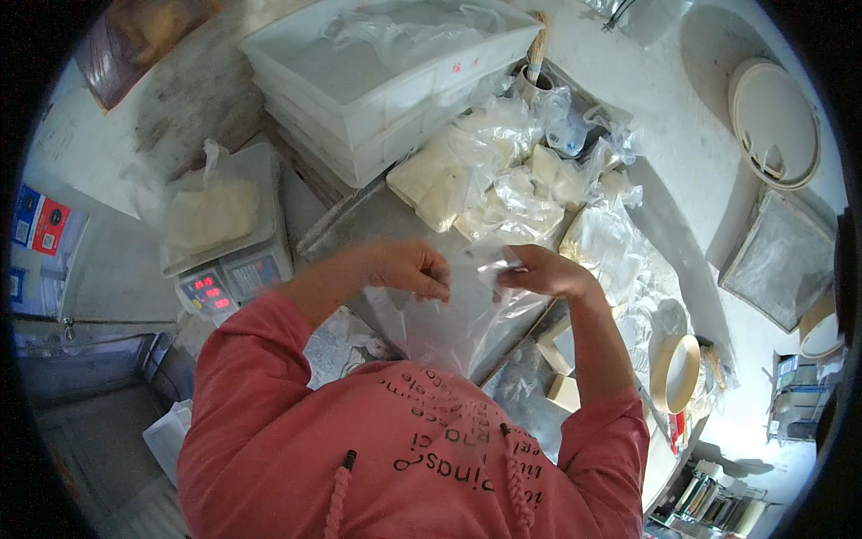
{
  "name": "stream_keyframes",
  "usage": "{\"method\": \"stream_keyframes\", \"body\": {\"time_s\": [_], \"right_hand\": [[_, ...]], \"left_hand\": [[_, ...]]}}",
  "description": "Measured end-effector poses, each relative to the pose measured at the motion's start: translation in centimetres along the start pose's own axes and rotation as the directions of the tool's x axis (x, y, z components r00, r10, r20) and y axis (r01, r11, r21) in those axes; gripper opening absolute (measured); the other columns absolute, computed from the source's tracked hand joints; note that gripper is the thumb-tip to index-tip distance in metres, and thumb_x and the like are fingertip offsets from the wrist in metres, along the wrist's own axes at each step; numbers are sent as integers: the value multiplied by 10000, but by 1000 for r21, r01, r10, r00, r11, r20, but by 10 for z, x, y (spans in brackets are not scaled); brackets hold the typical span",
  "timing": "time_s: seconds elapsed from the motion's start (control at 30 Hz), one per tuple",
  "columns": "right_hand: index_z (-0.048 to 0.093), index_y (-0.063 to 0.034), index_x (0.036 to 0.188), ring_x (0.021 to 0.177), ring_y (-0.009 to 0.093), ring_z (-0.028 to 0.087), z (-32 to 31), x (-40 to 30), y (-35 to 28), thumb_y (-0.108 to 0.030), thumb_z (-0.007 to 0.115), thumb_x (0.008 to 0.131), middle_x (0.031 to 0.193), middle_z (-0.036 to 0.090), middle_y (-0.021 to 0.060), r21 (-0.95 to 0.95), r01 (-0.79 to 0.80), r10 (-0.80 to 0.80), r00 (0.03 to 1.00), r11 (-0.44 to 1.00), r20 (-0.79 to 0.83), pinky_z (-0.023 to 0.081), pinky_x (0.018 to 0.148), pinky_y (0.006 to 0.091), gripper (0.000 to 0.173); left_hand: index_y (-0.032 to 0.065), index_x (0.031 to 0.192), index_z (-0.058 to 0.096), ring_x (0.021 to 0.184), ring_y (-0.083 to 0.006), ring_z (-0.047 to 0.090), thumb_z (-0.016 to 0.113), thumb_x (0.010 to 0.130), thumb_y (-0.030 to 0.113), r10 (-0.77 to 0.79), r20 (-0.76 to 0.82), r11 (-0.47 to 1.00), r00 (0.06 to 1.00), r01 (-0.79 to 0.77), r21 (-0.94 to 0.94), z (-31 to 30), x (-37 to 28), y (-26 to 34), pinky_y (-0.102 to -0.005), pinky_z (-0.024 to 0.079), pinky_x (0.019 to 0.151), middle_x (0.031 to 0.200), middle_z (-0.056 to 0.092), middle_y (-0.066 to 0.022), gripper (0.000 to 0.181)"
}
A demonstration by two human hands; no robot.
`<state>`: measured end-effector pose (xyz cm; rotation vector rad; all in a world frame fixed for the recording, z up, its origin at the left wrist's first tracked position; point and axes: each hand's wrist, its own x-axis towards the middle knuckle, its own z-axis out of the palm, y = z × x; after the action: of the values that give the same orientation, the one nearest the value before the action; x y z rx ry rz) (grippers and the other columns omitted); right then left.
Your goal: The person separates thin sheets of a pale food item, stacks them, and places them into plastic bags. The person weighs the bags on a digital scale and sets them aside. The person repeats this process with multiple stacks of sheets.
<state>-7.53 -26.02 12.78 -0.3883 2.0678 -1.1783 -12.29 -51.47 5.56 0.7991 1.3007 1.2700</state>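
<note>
My left hand [411,269] has its fingers curled on the upper left edge of a clear plastic bag [438,330], which hangs in front of my chest. At the bag's other upper edge, my right hand [542,271] pinches the thin film between thumb and fingers. Beyond my hands, several clear plastic bags of pale, off-white food [431,182] lie heaped on the metal surface. On the left, a digital scale [209,290] with lit red digits carries a clear plastic tub [269,195], and a bag of pale food [215,215] lies in it.
Stacked white plastic crates [357,128] stand at the back, with loose film in the top one. A straw brush [537,47] stands in a holder behind the bags. To the right are a round wooden ring [675,374] and a round white lid [774,124] near the wall.
</note>
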Motion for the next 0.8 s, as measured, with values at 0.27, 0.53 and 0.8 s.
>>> {"method": "stream_keyframes", "body": {"time_s": [0.27, 0.53, 0.8], "right_hand": [[512, -5, 901, 781, 404, 574, 82, 37, 24, -339, 539, 849, 800, 587, 217, 173, -289, 320, 608, 942, -727, 444, 689, 440, 339], [493, -54, 742, 501, 121, 477, 120, 35, 33, -158, 537, 815, 613, 505, 44, 673, 116, 339, 794, 730, -504, 375, 444, 258, 134], [496, -45, 762, 528, 95, 465, 109, 12, 31, -150, 538, 826, 604, 473, 12, 488, 113, 178, 841, 865, -511, 386, 486, 233, 130]], "left_hand": [[68, 711, 591, 562, -88, 458, 599, 824, 370, -168, -516, 925, 840, -46, -376, 32, 12, -57, -254, 365, 492, 649, 523, 6, 323], [68, 767, 555, 617, -168, 495, 542, 846, 401, -168, -701, 884, 694, -208, -418, 37, 44, -119, -311, 407, 577, 686, 530, -65, 342], [52, 973, 546, 867, -291, 541, 630, 727, 215, 792, -502, 366, 348, 388, 846, 46, -26, -28, -394, 410, 788, 903, 559, -130, 307]]}}
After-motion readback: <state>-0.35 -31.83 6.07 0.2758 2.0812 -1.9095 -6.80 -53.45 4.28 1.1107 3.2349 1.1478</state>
